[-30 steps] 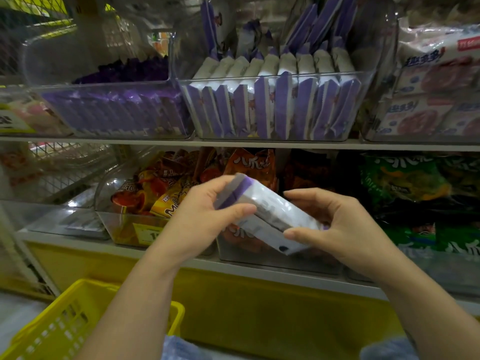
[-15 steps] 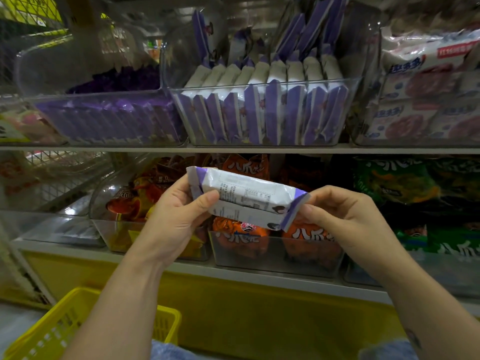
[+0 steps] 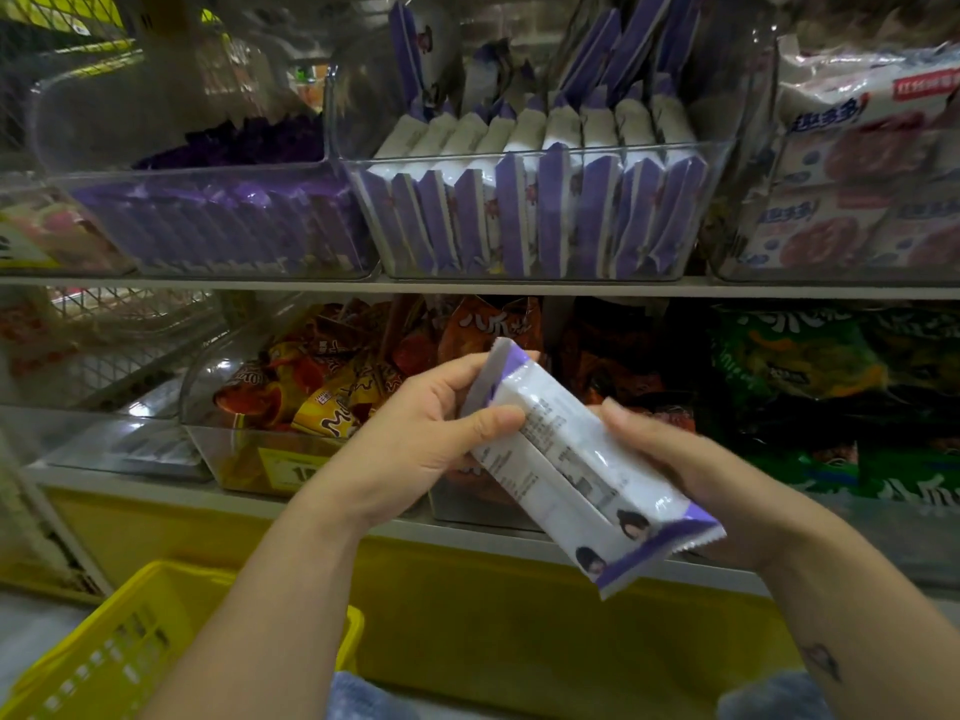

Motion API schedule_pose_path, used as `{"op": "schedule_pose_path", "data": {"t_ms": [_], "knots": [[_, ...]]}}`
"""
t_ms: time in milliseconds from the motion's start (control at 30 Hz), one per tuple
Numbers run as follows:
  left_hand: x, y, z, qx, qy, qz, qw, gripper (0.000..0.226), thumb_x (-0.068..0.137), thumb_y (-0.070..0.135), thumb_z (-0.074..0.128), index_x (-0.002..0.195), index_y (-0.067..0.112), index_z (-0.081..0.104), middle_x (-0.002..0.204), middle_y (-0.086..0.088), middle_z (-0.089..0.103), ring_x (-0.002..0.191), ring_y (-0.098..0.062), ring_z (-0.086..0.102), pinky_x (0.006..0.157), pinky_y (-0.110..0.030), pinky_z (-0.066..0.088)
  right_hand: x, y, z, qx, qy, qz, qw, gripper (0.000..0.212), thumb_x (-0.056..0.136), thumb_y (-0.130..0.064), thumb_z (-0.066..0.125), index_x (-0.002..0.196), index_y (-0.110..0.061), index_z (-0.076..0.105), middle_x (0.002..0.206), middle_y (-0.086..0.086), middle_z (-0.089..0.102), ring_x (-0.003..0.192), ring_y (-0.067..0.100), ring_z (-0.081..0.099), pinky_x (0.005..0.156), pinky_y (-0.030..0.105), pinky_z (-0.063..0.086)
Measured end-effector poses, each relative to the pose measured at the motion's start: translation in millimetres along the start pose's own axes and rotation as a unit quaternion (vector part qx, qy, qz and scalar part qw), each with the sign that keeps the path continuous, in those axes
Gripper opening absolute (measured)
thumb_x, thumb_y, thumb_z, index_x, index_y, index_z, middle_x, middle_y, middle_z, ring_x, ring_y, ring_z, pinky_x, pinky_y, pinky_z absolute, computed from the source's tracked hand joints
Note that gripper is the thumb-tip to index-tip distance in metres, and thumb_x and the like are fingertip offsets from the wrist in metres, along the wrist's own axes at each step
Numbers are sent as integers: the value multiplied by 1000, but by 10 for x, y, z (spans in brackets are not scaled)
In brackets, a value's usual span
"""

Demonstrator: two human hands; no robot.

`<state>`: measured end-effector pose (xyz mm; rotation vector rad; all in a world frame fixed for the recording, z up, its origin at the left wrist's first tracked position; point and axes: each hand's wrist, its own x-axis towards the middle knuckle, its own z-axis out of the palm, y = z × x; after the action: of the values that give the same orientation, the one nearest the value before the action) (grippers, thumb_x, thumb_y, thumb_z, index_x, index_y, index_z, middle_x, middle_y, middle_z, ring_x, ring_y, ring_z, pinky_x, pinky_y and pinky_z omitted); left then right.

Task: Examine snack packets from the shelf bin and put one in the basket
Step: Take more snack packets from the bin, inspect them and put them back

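While left hand (image 3: 415, 433) and right hand (image 3: 691, 472) grip packet (image 3: 576, 470); print illegible

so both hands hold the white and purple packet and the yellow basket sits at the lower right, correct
Not quite: the basket sits at the lower left, as the head view shows, below the left forearm. The rest is right: the left hand and the right hand both hold the white and purple packet.
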<state>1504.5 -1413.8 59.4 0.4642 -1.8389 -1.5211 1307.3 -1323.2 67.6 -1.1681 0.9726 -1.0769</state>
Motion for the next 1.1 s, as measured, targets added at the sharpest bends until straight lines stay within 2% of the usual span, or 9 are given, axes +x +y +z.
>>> {"op": "schedule_pose_path", "data": {"t_ms": [133,233,333,467,567,633,733,933,1100], "knots": [[32,-2,98,-2,23,30,999,40,80,36,70,117,48,63,114,9,69,103,-12,68,70,-23,56,23,-3,38,35,-32,11,999,45,85,-26,61,129,-19,58,118,20,67,93,26,70,75,29,58],[92,-32,187,51,121,71,989,50,77,45,69,123,56,52,128,19,58,116,-2,58,81,-22,55,41,14,74,65,-23,-29,997,42,82,-36,56,122,-27,62,114,12,71,99,26,70,75,29,58],[122,-50,263,75,175,80,978,57,77,46,73,120,63,40,133,28,47,123,7,48,89,-21,50,52,37,88,17,15,-77,997,30,83,-44,54,107,-39,71,110,3,73,98,20,71,72,26,57],[138,-86,291,33,137,31,989,92,68,32,75,141,54,25,119,42,43,113,14,53,80,-18,55,79,62,105,-34,62,-127,989,30,83,-45,55,110,-41,69,108,0,73,93,19,72,68,26,58],[114,-131,356,49,72,-13,996,115,63,32,77,148,53,2,101,53,51,111,4,60,84,-35,58,105,76,100,-39,87,-159,983,26,84,-44,56,106,-45,69,108,-1,73,95,21,72,69,29,59],[108,-161,417,54,54,-25,997,117,65,29,75,149,51,-4,105,53,51,106,-1,65,81,-34,57,122,90,87,-43,103,-172,979,27,86,-42,56,111,-42,67,110,-1,72,98,22,71,73,32,60],[121,-192,473,42,65,-32,996,114,63,29,75,148,52,2,116,44,49,99,-3,68,72,-27,56,136,115,78,-53,105,-177,977,25,90,-42,57,114,-45,64,113,-5,72,100,22,70,77,32,60],[147,-181,477,13,127,-38,991,106,62,27,76,146,53,17,105,33,59,94,-9,71,85,-47,58,122,117,59,-50,92,-171,980,30,84,-46,57,113,-47,65,115,-3,71,100,24,70,78,41,60],[149,-115,441,22,186,-37,982,90,64,30,70,144,45,32,113,20,64,97,-11,70,86,-50,57,71,82,58,-20,61,-158,985,39,85,-46,55,122,-36,63,113,3,72,96,23,71,68,30,59]]}}
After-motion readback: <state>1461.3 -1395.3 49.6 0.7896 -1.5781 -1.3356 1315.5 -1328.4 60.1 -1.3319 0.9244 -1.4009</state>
